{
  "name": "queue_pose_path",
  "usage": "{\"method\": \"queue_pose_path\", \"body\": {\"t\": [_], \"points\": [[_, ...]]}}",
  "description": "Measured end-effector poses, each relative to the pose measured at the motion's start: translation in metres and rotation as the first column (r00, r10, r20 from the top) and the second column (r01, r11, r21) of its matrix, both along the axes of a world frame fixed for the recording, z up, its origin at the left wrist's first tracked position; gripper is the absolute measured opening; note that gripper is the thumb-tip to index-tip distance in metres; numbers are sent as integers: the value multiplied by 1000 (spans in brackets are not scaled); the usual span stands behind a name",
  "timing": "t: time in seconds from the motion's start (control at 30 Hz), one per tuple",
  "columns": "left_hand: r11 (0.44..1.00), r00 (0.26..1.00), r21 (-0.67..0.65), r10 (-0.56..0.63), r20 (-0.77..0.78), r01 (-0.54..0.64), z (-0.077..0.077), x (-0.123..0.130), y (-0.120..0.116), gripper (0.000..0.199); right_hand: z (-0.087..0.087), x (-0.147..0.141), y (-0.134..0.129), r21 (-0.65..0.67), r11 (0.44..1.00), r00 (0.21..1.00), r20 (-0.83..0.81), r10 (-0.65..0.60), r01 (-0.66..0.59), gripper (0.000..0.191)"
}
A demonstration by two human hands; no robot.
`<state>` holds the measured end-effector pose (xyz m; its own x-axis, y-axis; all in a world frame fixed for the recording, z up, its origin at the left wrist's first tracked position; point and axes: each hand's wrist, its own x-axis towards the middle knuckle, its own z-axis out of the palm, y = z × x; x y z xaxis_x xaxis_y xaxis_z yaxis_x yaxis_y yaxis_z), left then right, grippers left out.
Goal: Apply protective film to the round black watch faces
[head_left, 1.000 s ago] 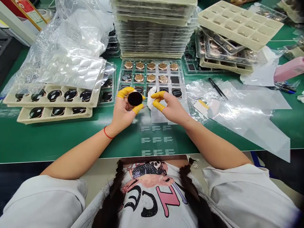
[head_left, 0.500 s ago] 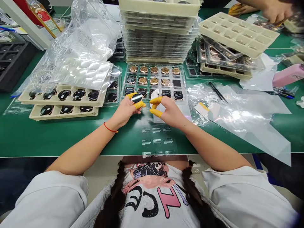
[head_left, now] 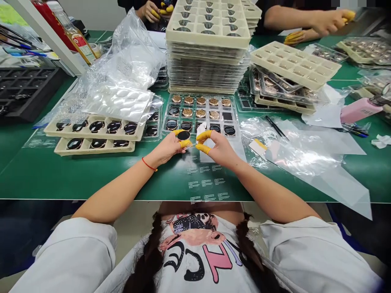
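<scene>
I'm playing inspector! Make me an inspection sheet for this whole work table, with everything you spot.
Surface: green mat, small white printing near the hands.
Job's things: black round disc in the left hand; clear tray of gold-rimmed and black discs; white tissue by the right hand.
Clutter: stacked beige trays, plastic bags, black tweezers.
Grippers: left hand pinches the disc, yellow finger cots on; right hand also cotted, holding nothing clear.
Cables: nothing seen.
Surroundings: two co-workers' hands beyond the trays; pink box.

Another co-worker's hands (head_left: 154,12) have come into view.
</scene>
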<state>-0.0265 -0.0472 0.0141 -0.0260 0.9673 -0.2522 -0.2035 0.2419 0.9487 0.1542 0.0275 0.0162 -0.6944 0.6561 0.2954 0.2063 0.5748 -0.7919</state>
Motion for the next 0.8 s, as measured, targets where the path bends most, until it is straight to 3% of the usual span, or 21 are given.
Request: {"method": "queue_pose_path", "body": {"t": [0.23, 0.5, 0.67, 0.8], "points": [[998, 1000, 55, 7, 5, -7, -3, -3, 0, 35, -2, -2, 1, -112, 994, 999, -48, 8, -13, 12], [994, 994, 19, 107, -35, -106, -4, -4, 0, 44, -5, -6, 3, -259, 966, 1000, 8, -6, 8, 23], [997, 997, 14, 78, -7, -78, -7, -5, -1, 58, -6, -5, 2, -254, 967, 999, 51, 18, -4, 25], [994, 993, 61, 96, -71, -91, -15, 0, 0, 61, 5, 3, 3, -126, 991, 996, 63, 62, -54, 17]]}}
